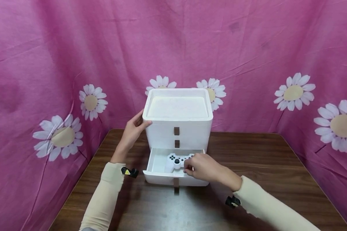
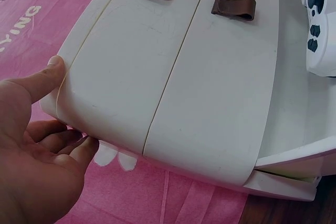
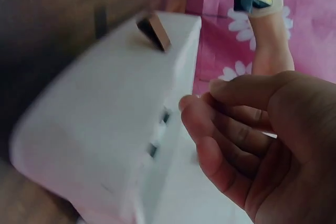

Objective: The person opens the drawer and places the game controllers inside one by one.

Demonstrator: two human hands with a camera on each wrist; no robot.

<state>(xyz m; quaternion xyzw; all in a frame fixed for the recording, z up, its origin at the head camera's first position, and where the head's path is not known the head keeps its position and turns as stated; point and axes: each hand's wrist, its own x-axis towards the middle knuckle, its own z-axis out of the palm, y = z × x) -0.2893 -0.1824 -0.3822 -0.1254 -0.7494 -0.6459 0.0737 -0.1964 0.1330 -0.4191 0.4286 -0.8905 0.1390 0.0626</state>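
Observation:
A white drawer unit [image 1: 162, 134] stands on the table with its bottom drawer [image 1: 162, 180] pulled out. Inside that drawer lies a white game controller [image 1: 170, 165] with black buttons and sticks. My left hand [image 1: 130, 133] holds the unit's upper left corner, thumb at the front edge and fingers bent against the side, as the left wrist view shows. Over the drawer's right part is my right hand [image 1: 205, 167], hiding the controller's right side in the head view. Its fingers are loosely curled with the thumb close to the index finger [image 3: 197, 116], and nothing shows between them.
Brown strap pulls [image 1: 176, 131] mark the drawer fronts. The unit's top is a shallow rimmed tray [image 1: 177, 119]. A dark wood table [image 1: 248, 160] lies beneath, and a pink curtain [image 1: 173, 41] with white daisies hangs behind and at both sides.

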